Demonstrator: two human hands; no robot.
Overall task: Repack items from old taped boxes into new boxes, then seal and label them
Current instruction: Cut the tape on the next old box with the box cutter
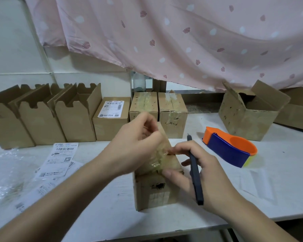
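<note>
Near centre of the white surface (pixel 112 203): worn taped cardboard box (pixel 154 189), long side running near to far. Left hand (pixel 136 145) over its top, fingers pinched together on crumpled clear tape (pixel 156 158) lifting off the box; motion-blurred. Right hand (pixel 205 170) on the box's right edge, fingers curled round a slim dark pen-shaped cutter (pixel 196 175), thumb pressed on the box top. Left: printed white shipping labels (pixel 63 158) lying loose, clear plastic wrap (pixel 5 172) beside them. Right: orange-and-blue tape dispenser (pixel 229 149). Far row, left to right: three open plain cardboard boxes (pixel 38 119), one closed box with a label on top (pixel 110 117), two more taped old boxes (pixel 157 109), an open battered box (pixel 248 117). Pink leaf-print curtain (pixel 182 32) hangs behind.
</note>
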